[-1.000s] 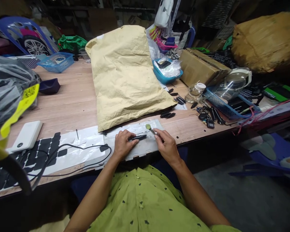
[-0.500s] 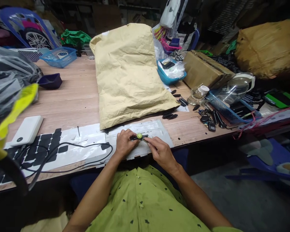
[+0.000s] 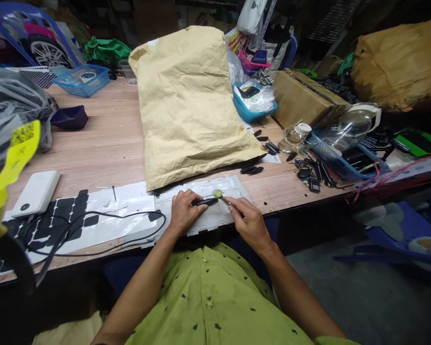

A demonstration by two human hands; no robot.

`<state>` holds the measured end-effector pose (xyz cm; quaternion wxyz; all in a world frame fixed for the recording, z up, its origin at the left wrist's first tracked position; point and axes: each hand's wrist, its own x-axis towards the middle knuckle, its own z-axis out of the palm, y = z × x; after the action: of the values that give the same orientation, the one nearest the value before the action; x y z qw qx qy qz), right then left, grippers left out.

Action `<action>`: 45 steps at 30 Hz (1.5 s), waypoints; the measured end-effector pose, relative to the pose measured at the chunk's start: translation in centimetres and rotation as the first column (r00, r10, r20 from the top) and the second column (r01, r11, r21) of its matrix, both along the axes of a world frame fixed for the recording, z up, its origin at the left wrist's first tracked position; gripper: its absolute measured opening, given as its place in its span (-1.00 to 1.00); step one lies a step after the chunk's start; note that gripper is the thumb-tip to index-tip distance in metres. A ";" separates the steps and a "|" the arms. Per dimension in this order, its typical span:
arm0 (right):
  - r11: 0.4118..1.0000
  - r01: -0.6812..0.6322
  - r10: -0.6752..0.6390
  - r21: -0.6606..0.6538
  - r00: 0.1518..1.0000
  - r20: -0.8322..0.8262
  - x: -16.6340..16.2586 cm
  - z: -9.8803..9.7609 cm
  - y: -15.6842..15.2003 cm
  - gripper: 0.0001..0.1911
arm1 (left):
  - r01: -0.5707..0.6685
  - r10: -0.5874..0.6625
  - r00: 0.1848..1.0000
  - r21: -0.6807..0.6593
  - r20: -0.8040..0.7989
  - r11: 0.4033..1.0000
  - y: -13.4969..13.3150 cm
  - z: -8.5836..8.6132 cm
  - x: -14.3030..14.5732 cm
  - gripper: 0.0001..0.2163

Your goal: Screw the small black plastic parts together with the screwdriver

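My left hand (image 3: 184, 211) is closed round one end of a slim black piece (image 3: 210, 201), which points right over a pale grey sheet (image 3: 232, 184) at the table's front edge. Between thumb and fingers, my right hand (image 3: 249, 223) pinches a thin tool with a round green head (image 3: 218, 193). The green head sits just above the black piece's right tip; whether they touch I cannot tell. My fingers hide part of the tool's thin stem.
A big tan paper package (image 3: 190, 110) lies behind my hands. Left are a white power bank (image 3: 38, 191), a black cable (image 3: 111, 215) and a sheet with black patches (image 3: 62, 215). Several black pieces (image 3: 251, 169), keys (image 3: 303, 172) and a blue basket (image 3: 335, 160) lie right.
My right hand has moved slightly right and up, taking the green-headed tool from over the middle of the black piece to its right tip. My left hand stays nearly in place.
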<state>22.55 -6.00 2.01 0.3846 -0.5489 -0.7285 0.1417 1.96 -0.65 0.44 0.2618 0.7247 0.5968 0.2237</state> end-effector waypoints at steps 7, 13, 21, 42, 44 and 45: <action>0.940 0.320 -0.339 0.120 0.916 0.214 3.8 -1.9 2.5 -0.66 | 0.013 -0.013 1.000 0.003 -0.010 1.000 0.0 0.0 -0.3 -0.88; 0.885 0.417 -0.465 0.206 0.799 0.382 4.8 -4.4 3.2 -0.66 | 0.038 -0.038 0.999 -0.011 -0.028 0.999 -0.2 0.0 -0.7 -0.74; 0.860 0.444 -0.511 0.254 0.739 0.440 3.6 -4.6 3.3 -0.64 | 0.052 -0.053 0.999 0.035 0.011 0.998 -0.3 0.1 -1.2 -0.70; 0.847 0.463 -0.532 0.262 0.726 0.435 3.3 -4.8 3.7 -0.64 | 0.270 -0.334 0.943 -0.548 -0.018 0.792 -8.8 -1.4 -1.9 -0.64; 0.844 0.462 -0.536 0.271 0.726 0.432 3.4 -4.8 3.7 -0.64 | 0.125 -0.214 0.975 -0.648 -0.060 0.751 -8.6 -3.2 -2.0 -0.61; 0.844 0.461 -0.536 0.274 0.726 0.431 3.4 -4.8 3.7 -0.64 | 0.074 -0.165 0.983 -0.663 -0.075 0.745 -8.5 -4.1 -2.0 -0.60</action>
<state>25.95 -2.30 -2.80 0.2499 -0.7118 -0.6352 -0.1655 -0.07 -9.11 -3.61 0.4744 0.6361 0.6051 -0.0647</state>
